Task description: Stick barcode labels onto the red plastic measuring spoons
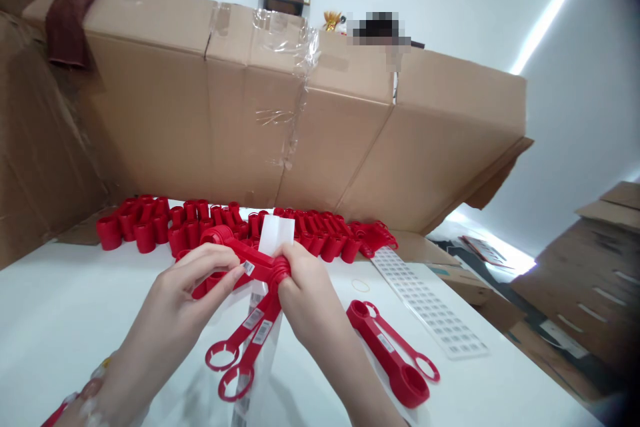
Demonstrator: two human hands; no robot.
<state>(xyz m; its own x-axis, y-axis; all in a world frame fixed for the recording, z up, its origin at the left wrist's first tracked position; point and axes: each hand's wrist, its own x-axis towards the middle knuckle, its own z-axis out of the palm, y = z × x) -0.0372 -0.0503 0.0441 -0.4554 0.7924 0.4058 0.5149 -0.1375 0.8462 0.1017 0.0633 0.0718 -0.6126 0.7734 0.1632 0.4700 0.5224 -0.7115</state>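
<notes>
My right hand (307,287) is closed round the gathered ends of a bundle of red plastic straps with ring ends (260,260). Two straps from the bundle hang down and fan out, each with a white barcode sticker (262,331) and an open ring at its end. On the left, the fingers and thumb of my left hand (193,287) close on the upper straps. Its thumb tip meets another small barcode sticker (248,267) there. Behind my hands stands a white strip (276,232); a strip of printed labels (243,407) runs beneath the bundle.
Several rows of red cylindrical parts (145,238) line the back of the white table (75,320). At right lie a sticker sheet (430,303), a loose red strap (407,340) and a thicker red piece (380,347). Cardboard (240,127) walls the far side.
</notes>
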